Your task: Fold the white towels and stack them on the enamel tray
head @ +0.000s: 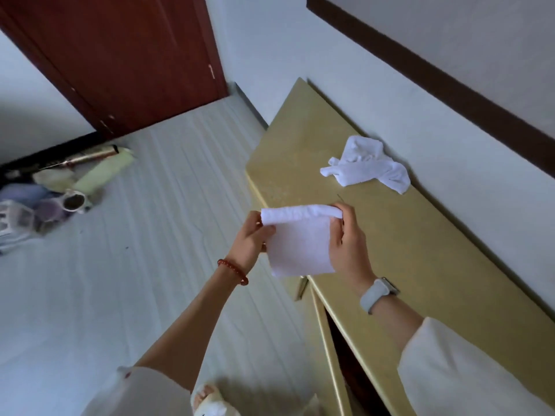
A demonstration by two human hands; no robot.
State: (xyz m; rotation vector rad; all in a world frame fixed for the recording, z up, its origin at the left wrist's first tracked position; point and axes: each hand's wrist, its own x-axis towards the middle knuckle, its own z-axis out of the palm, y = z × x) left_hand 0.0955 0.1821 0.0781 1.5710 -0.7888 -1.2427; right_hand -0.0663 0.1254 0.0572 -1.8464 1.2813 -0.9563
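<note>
Both hands are pinching the top corners of a half-folded white towel [297,238], left hand [250,238] and right hand [348,244] holding it up off the gold cabinet top [420,235], so if either pinch slips the fold probably flops open, the crumpled second towel [366,165] is still waiting beyond the right hand, and no tray anywhere in view.

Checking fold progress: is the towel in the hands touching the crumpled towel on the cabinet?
Apart. The head view shows bare cabinet top between the held towel and the crumpled towel.

Two white towels [300,241] [366,165]; two hands [250,240] [348,247]; one gold cabinet [435,250]; one red-brown door [126,55]
</note>
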